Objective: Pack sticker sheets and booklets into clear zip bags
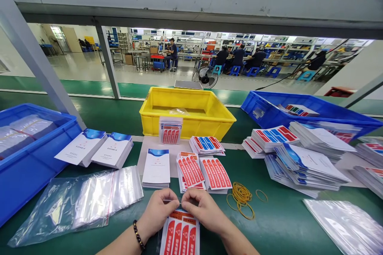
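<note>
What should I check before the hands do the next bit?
1. Both hands on the sticker packet: ok, the left hand and right hand pinch at its top edge.
2. Red stickers facing up: ok, they show on top.
3. Packet's top closed: cannot tell, fingers cover it.
4. Spare clear bags nearby: ok, stacked left of the hands.
5. Rubber bands all in one pile: not ok, one lies apart.
6. Yellow bin in front: ok.

Red-striped sticker sheet (pixel 180 235) face-up in clear bag (pixel 159 237), between hands (pixel 205 208)
</note>
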{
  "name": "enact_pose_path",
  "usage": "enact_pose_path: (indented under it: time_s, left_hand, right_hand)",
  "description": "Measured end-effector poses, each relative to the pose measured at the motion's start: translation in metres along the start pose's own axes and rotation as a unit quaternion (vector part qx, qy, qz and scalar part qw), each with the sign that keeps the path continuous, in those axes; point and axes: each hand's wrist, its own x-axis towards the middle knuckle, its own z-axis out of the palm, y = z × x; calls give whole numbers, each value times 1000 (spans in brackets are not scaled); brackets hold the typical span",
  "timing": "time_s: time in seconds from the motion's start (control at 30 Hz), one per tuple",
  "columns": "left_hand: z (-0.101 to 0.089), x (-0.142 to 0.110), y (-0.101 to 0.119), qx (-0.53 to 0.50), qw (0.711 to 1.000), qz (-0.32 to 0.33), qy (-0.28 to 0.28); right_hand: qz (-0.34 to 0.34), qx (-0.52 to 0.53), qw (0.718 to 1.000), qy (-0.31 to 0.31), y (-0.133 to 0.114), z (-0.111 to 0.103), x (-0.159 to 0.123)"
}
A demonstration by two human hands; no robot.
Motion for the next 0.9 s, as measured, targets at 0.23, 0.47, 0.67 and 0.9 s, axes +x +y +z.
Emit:
enact_pose_path:
  time_s: [0.23, 0.47, 0.67, 0.9]
  left_hand:
    - [0, -1, 1, 11, 1000, 6, 6]
    - [1, -2, -1, 40, 999, 11, -21]
    - [3, -3, -4, 44, 998, 14, -30]
    - [2, -2, -2, 46, 999, -3, -23]
  right_hand:
    - [8, 2, 1000, 9, 2, 1, 1]
    - [-5, -11, 1000, -5, 2, 5, 0]
    - [10, 7, 1000, -27, 5, 5, 1]
    - [8, 3, 1000, -18, 5, 3, 2]
